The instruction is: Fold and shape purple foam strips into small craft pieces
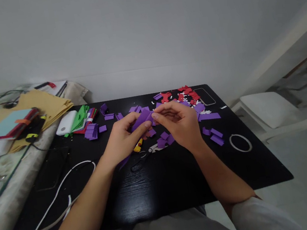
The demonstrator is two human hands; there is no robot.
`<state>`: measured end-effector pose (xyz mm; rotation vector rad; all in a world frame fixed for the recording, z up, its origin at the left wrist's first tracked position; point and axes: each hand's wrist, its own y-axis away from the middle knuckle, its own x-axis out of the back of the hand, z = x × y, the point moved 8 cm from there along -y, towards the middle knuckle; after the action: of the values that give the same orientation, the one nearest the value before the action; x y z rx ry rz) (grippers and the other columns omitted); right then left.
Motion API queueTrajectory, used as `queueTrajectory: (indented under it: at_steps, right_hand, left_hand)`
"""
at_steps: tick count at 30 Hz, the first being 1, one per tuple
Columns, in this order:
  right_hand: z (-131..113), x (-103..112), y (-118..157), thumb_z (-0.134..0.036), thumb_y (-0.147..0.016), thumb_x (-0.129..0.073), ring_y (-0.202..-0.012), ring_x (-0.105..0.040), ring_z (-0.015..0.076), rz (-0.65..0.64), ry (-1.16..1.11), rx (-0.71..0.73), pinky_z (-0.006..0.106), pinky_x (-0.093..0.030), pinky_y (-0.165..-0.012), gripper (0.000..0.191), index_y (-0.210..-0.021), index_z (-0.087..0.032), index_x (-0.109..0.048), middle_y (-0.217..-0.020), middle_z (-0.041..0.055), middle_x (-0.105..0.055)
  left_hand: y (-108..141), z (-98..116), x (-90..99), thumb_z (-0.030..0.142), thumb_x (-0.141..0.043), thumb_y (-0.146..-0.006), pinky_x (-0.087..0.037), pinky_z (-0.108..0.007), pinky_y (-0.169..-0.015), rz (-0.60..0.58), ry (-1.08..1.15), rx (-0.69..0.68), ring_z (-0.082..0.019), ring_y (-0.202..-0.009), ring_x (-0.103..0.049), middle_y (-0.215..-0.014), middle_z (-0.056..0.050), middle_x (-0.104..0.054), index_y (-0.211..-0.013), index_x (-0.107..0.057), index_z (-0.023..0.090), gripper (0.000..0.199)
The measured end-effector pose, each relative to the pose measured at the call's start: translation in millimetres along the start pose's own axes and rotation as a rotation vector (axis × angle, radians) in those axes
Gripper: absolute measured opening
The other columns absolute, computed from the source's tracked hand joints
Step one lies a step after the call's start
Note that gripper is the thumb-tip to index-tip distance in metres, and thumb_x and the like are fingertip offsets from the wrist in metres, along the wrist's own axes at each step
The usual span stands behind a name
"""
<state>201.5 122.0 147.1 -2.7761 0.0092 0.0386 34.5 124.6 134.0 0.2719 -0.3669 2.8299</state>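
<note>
Between my hands, above the black table, is a folded purple paper strip (141, 119). My left hand (126, 136) is closed on it, with the thumb pressed along its front. At the strip's right end, my right hand (179, 122) pinches the edge between thumb and forefinger, its other fingers curled. Below them a pair of scissors (151, 149) with black handles lies on the table. A small yellow piece (138, 145) sits beside the blades. Purple paper pieces (165, 139) lie under and around my hands.
Red paper scraps (187, 93) and white bits cover the back right of the black table (181, 180). Nearby are a clear phone case (204, 96) and a tape ring (240, 143). Green paper (81, 118) and a white device (66, 123) stand back left. A white cable (57, 192) crosses the left side.
</note>
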Motion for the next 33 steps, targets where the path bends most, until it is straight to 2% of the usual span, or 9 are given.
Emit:
queueTrajectory:
  at_steps: [8, 13, 20, 24, 29, 33]
  right_hand:
    - [2, -4, -1, -0.025, -0.086, -0.083, -0.078, -0.077, 0.0154, -0.050, -0.015, 0.043, 0.032, -0.066, -0.081, 0.008, -0.092, -0.022, -0.079, -0.087, 0.0009, -0.080]
    - [3, -6, -1, -0.026, -0.085, -0.085, -0.077, -0.077, 0.0150, -0.064, -0.037, 0.035, 0.031, -0.066, -0.079, 0.009, -0.091, -0.022, -0.080, -0.086, 0.0010, -0.080]
    - [2, -7, 0, -0.038, -0.085, -0.087, -0.079, -0.078, 0.0161, -0.122, -0.068, -0.005, 0.033, -0.068, -0.083, 0.021, -0.096, -0.022, -0.080, -0.089, 0.0025, -0.080]
    - [2, -6, 0, -0.034, -0.085, -0.086, -0.085, -0.078, 0.0174, -0.140, -0.067, -0.012, 0.034, -0.068, -0.084, 0.018, -0.096, -0.022, -0.080, -0.090, 0.0031, -0.081]
    - [3, -9, 1, -0.031, -0.086, -0.085, -0.082, -0.078, 0.0164, -0.141, -0.075, -0.020, 0.031, -0.067, -0.079, 0.013, -0.094, -0.021, -0.081, -0.089, 0.0026, -0.081]
    - [-1, -11, 2, -0.029, -0.085, -0.086, -0.083, -0.078, 0.0157, -0.150, -0.082, -0.009, 0.029, -0.067, -0.080, 0.012, -0.094, -0.021, -0.081, -0.089, 0.0023, -0.081]
  left_hand:
    - [-3, 3, 0.6, 0.048, -0.074, -0.093, -0.051, -0.025, -0.065, -0.031, -0.026, 0.015, -0.016, -0.072, -0.068, -0.085, -0.004, -0.076, -0.096, -0.072, 0.016, 0.032]
    - [-2, 1, 2.5, 0.048, -0.075, -0.093, -0.049, -0.023, -0.058, -0.014, 0.007, 0.026, -0.014, -0.064, -0.065, -0.078, -0.004, -0.075, -0.089, -0.072, 0.016, 0.032]
    - [-1, 3, 3.6, 0.045, -0.075, -0.093, -0.050, -0.022, -0.050, -0.003, 0.062, 0.033, -0.013, -0.055, -0.065, -0.071, -0.003, -0.075, -0.088, -0.073, 0.017, 0.028]
    - [-1, 3, 4.6, 0.044, -0.076, -0.093, -0.050, -0.022, -0.047, 0.002, 0.066, 0.032, -0.013, -0.052, -0.065, -0.070, -0.003, -0.076, -0.089, -0.074, 0.017, 0.028]
    - [-1, 6, 4.5, 0.041, -0.078, -0.092, -0.054, -0.021, -0.051, 0.000, 0.079, -0.004, -0.013, -0.056, -0.068, -0.071, -0.002, -0.075, -0.089, -0.073, 0.017, 0.024]
    - [0, 7, 5.2, 0.040, -0.078, -0.092, -0.054, -0.020, -0.051, 0.002, 0.079, -0.006, -0.012, -0.055, -0.068, -0.070, -0.002, -0.075, -0.088, -0.073, 0.017, 0.024]
